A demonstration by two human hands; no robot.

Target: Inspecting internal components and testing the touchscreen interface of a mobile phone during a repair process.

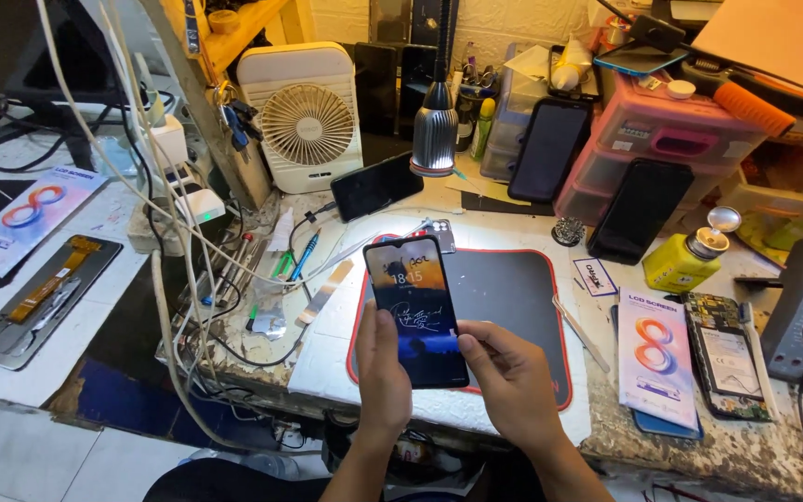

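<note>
Phone (pixel 417 311) is in both my hands, screen lit (lock screen showing), held just above the black mat (pixel 504 297) on the worktop (pixel 699 437). Left hand (pixel 384 364) pinches its lower left edge, thumb on the glass. Right hand (pixel 510 379) pinches the lower right corner. Right of the mat: printed screen box (pixel 654 358), opened phone (pixel 725 353), yellow bottle (pixel 685 262). Behind the mat: lamp (pixel 435 130), fan (pixel 307 116).

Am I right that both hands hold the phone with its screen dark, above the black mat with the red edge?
Not quite: the phone has its screen lit, showing a wallpaper. The head view shows it. The rest stands: left hand and right hand both hold it above the black mat with the red edge.
</note>
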